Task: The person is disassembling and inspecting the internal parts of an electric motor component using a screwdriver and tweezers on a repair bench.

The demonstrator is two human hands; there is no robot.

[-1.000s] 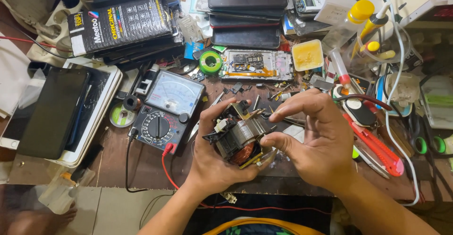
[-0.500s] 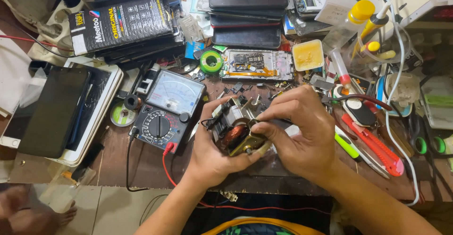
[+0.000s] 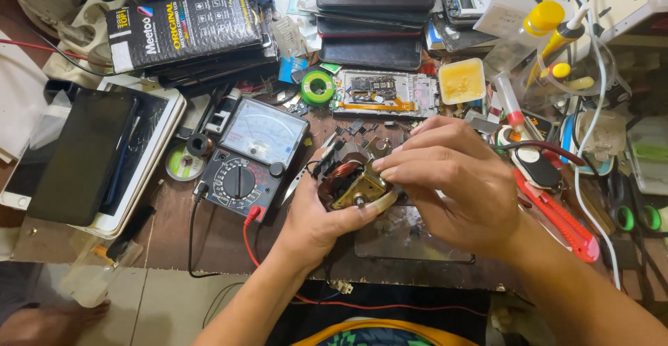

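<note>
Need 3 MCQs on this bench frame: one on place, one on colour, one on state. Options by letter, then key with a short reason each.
1. Where is the analog multimeter relative to the small motor?
A. To its left
B. To its right
C. Under it

2. What colour is the utility knife on the table?
A. Blue
B. Red
C. Black

3. How is the motor held?
A. Lying loose on the table
B. Cupped in the left hand, right hand fingers on it
C. Clamped in a vise

Key: 1 A, the meter lies left of the hands. 2 B, its body is red, by the right wrist. 3 B, the left grip cradles it while right fingertips touch its top.
</note>
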